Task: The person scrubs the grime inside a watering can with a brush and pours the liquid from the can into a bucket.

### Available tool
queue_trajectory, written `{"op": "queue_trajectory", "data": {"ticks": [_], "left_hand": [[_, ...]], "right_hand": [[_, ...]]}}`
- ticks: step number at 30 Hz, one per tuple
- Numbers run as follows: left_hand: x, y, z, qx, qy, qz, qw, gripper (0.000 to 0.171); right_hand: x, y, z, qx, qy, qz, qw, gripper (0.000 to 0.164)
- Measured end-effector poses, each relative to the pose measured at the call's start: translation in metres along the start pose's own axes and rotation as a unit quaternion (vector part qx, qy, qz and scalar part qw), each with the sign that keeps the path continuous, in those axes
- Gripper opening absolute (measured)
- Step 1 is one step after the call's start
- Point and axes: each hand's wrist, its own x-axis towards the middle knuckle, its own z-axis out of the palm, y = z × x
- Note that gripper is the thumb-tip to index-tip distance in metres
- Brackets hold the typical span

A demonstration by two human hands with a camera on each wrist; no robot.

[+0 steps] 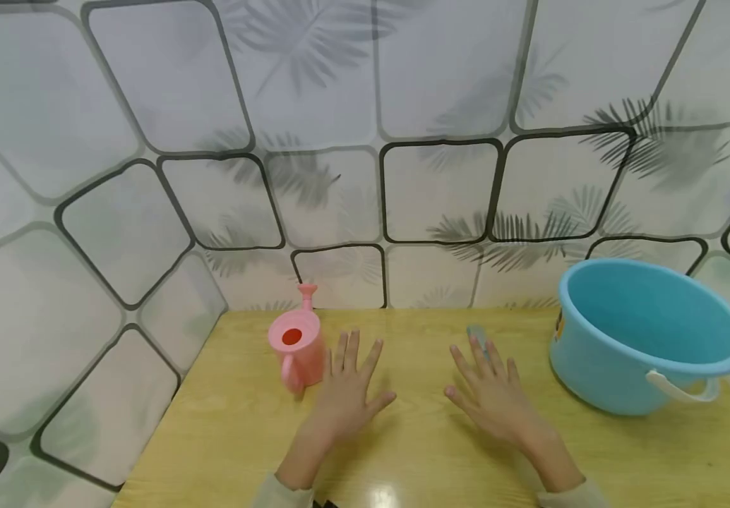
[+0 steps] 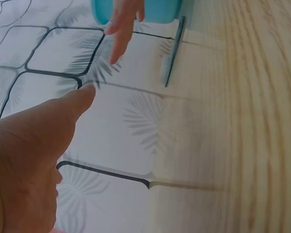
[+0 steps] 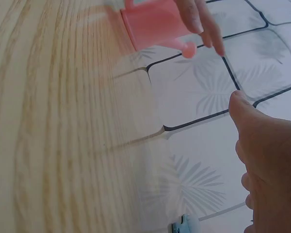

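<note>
My left hand [image 1: 344, 395] hovers over the wooden table with fingers spread, holding nothing. Just left of it stands a pink watering can [image 1: 298, 353], its spout toward the wall and its handle toward me. My right hand [image 1: 497, 402], fingers also spread, holds nothing either. Beyond its fingertips lies a slim blue-grey brush [image 1: 476, 331], partly hidden by the fingers in the head view. White bristles show on the brush [image 2: 170, 56] in the left wrist view. To the right of this hand is a large light-blue bucket [image 1: 600, 367].
The bucket's white handle [image 1: 683, 389] hangs down on its near side. Behind the table [image 1: 416, 466] rises a wall [image 1: 441, 190] with a stone-and-leaf pattern, and another patterned wall [image 1: 41, 317] runs along the left.
</note>
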Motion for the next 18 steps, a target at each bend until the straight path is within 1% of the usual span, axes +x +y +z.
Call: {"op": "queue_trajectory", "data": {"ticks": [3,5,8,11,13,15,18], "left_hand": [[0.001,-0.004,-0.007,-0.013,0.056,0.005,0.9983,0.080],[0.001,-0.007,-0.012,-0.021,0.090,-0.003,0.9957,0.078],[0.001,-0.014,-0.019,-0.023,0.139,-0.023,0.9897,0.076],[0.000,-0.022,-0.025,-0.046,0.180,-0.049,0.9815,0.074],[-0.001,-0.026,-0.028,-0.071,0.207,-0.071,0.9732,0.075],[-0.002,-0.030,-0.029,-0.091,0.238,-0.094,0.9625,0.075],[-0.003,-0.035,-0.029,-0.100,0.283,-0.130,0.9451,0.075]], "right_hand": [[0.000,0.001,-0.003,0.005,0.006,0.000,1.000,0.071],[-0.001,0.001,-0.005,0.005,0.007,0.001,1.000,0.071],[-0.001,0.002,-0.006,0.001,0.003,0.001,1.000,0.071],[-0.002,0.004,-0.005,0.004,0.000,0.009,1.000,0.070],[-0.003,0.006,-0.005,0.007,-0.002,0.017,1.000,0.070],[-0.004,0.008,-0.004,0.011,-0.003,0.024,1.000,0.070],[-0.007,0.011,-0.002,0.015,-0.003,0.030,0.999,0.071]]}}
